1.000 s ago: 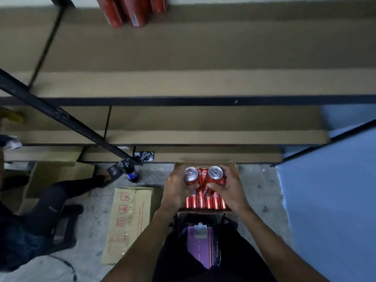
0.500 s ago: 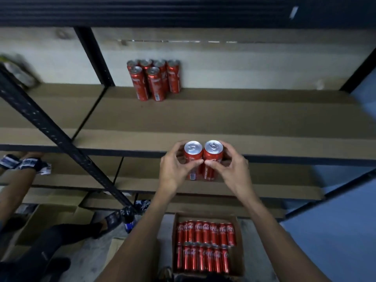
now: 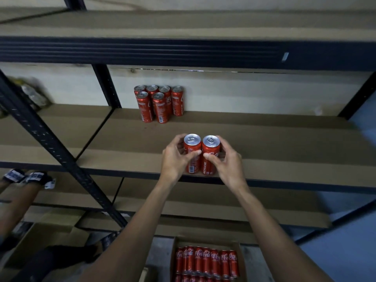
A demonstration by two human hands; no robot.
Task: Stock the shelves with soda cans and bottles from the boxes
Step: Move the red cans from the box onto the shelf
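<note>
Brought up and forward since half a second ago, from in front of the edge of the middle shelf (image 3: 284,143) to over its front part: the left can (image 3: 191,143) and the right can (image 3: 211,148), both red, upright, side by side and touching. Gripping the left can with the left hand (image 3: 175,160), fingers (image 3: 180,140) curled round its far side and thumb laid across its front; gripping the right can with the right hand (image 3: 228,162) in the same way, thumb tips close together at the seam between the two. Cannot tell whether set down on the shelf board or held just above it; bottoms about level with its front edge. Standing at the back of the same shelf, against the wall and well apart from the held pair: six more red cans (image 3: 158,103), upright, four behind and two in front. Down on the floor, between the forearms: an open cardboard box (image 3: 205,240) with rows of red cans (image 3: 205,261) upright inside. Crossing the left side at a slant: a black perforated post (image 3: 61,159). At the left edge: another person's forearm (image 3: 16,196), with something blue and white at its far end, too blurred to name. Off to the right: a blue wall (image 3: 345,251).
</note>
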